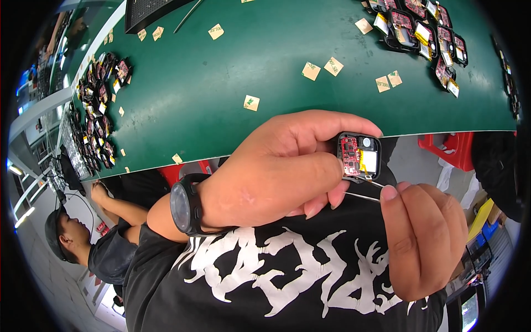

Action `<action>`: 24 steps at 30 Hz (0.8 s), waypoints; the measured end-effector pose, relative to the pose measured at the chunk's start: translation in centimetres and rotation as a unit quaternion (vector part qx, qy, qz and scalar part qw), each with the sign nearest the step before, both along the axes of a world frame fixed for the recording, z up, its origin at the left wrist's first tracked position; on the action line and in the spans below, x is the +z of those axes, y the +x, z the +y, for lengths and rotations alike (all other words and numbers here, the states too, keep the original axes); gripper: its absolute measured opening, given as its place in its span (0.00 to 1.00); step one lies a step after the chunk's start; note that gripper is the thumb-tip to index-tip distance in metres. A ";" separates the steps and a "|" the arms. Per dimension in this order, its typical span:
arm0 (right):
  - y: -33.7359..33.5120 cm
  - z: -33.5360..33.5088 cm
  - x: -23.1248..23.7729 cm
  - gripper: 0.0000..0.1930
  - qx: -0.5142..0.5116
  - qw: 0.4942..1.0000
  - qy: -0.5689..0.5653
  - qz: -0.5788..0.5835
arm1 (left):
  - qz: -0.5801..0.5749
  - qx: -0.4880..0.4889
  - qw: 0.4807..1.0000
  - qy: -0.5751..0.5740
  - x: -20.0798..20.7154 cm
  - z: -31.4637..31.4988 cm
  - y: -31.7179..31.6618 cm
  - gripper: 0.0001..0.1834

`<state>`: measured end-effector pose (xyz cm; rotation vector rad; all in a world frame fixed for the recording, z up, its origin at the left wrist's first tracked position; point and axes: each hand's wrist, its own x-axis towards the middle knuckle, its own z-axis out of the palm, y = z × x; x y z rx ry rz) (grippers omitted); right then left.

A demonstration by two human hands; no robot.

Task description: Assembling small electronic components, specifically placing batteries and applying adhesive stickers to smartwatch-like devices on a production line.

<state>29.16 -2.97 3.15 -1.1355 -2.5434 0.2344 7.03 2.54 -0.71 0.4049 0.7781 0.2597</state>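
My left hand [287, 166], with a black watch [187, 205] on its wrist, grips a small black plastic case [378, 157] between thumb and fingers. The open case shows a red circuit board [350, 152], a white battery [368, 161] edged with yellow tape, and a round pale part. From the right, my right hand [425, 235] pinches a pair of metal tweezers [362, 196]. The upper tweezer arm reaches the lower edge of the case, close to my left thumb; whether its tip touches a part there is too small to tell.
On the green table [182, 88] lie scattered beige paper squares [311, 71]. Similar open cases cluster at the far right [402, 25] and along the left edge [99, 110]. A black tray [149, 14] sits at the back. Another person [113, 243] works at left; a red stool [456, 152] stands right.
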 end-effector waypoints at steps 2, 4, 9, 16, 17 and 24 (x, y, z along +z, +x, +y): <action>0.0 -0.2 0.0 0.22 0.004 1.000 0.006 0.005 | -0.002 -0.002 1.000 0.001 0.1 0.1 0.0 0.28; -0.1 -0.1 -0.2 0.22 0.005 1.000 0.002 0.008 | 0.001 0.001 1.000 0.002 0.1 -0.1 0.0 0.28; -0.2 0.1 -0.1 0.22 0.012 1.000 -0.004 0.005 | 0.017 0.001 1.000 0.019 0.0 -0.2 0.1 0.28; -0.4 -0.1 0.1 0.22 -0.002 1.000 -0.003 -0.001 | 0.007 0.011 0.999 0.030 0.2 -0.2 0.0 0.28; -0.5 -0.1 0.2 0.22 -0.010 1.000 -0.012 -0.004 | 0.019 0.008 0.999 0.035 0.3 -0.2 0.0 0.28; -0.7 -0.1 -0.4 0.21 -0.015 1.000 0.008 0.007 | 0.026 0.010 0.999 0.039 0.4 -0.2 0.2 0.28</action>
